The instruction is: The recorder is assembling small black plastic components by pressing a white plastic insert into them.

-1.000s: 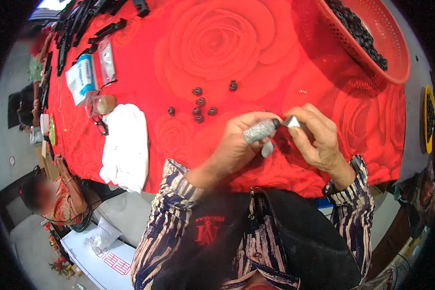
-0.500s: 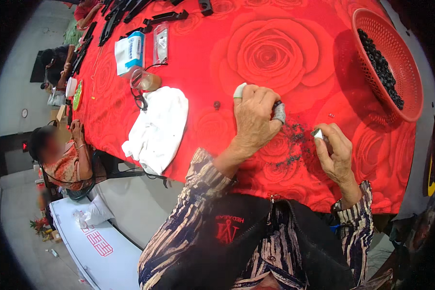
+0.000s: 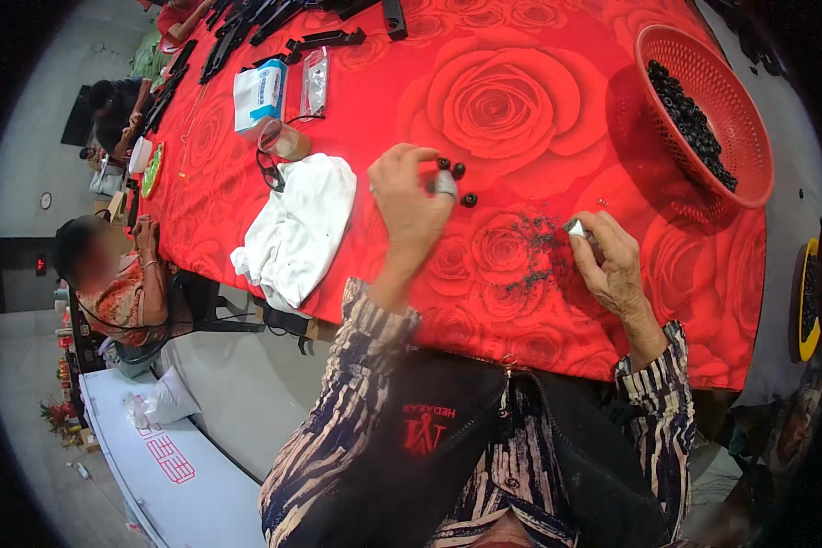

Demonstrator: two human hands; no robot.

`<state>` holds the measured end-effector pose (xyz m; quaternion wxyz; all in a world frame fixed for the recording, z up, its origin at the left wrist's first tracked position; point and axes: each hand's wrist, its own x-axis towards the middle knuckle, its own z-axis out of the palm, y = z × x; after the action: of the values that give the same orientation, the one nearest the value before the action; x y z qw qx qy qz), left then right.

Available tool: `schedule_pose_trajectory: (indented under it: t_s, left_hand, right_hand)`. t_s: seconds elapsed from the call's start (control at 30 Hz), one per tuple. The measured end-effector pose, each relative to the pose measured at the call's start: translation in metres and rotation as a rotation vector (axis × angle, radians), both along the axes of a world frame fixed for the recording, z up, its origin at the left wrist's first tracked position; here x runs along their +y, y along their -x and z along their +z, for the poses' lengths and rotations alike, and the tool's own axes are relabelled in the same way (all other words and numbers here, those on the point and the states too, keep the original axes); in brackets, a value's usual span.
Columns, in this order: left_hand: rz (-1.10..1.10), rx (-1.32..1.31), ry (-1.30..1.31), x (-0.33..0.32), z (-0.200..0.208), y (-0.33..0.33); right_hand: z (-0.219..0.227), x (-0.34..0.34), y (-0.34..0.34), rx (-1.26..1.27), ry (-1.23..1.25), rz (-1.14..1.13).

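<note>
My left hand (image 3: 411,196) hovers over the red rose-print tablecloth (image 3: 511,91), thumb and forefinger apart, with a grey wrap on the thumb. Right by its fingertips are small black ring-like parts: one part (image 3: 444,163) lies between finger and thumb, a second part (image 3: 458,170) beside it, and a third part (image 3: 468,199) a little nearer to me. My right hand (image 3: 612,265) is closed, pinching a small white-and-dark piece (image 3: 575,227) whose kind I cannot make out. Dark shavings (image 3: 539,251) lie scattered on the cloth between my hands.
At the right stands a red plastic basket (image 3: 749,137) with many black parts. A white cloth (image 3: 297,228), a clear cup (image 3: 283,140), a tissue pack (image 3: 260,96) and a clear packet (image 3: 314,82) lie left. Long black pieces (image 3: 329,39) are at the back. Other people sit along the left edge.
My left hand has moved left and its fingers have parted; black parts now lie beside its fingertips. The right hand keeps its pinch near the shavings. The whole view has shifted slightly.
</note>
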<state>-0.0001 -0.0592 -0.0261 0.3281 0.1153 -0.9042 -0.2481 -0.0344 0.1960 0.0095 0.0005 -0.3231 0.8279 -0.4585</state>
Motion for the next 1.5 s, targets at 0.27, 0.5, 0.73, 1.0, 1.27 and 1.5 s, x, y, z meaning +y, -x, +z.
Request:
schedule_pose_trajectory:
  t_s: [0.27,0.5,0.73,1.0,1.27,1.5]
  left_hand:
    - [-0.166,-0.064,-0.305,-0.015,-0.008,-0.008]
    - [-0.412,-0.051,-0.016,0.010,0.000,0.024]
    - [-0.471,-0.005,-0.080,0.009,-0.008,0.034]
    - [-0.402,-0.031,-0.261,-0.004,-0.010,0.018]
    - [-0.513,0.026,-0.124,-0.001,-0.006,0.002]
    - [-0.484,0.011,-0.128,-0.024,-0.012,-0.021]
  right_hand:
    - [0.001,0.005,0.000,0.023,0.024,-0.004]
    - [-0.003,-0.001,-0.001,0.023,-0.011,0.018]
    - [0.002,0.003,0.000,0.053,-0.075,0.021]
    - [0.002,-0.002,0.000,0.137,-0.116,0.077]
    - [-0.002,-0.003,-0.004,0.167,-0.087,0.079]
    - [0.000,0.000,-0.002,0.179,-0.083,0.087]
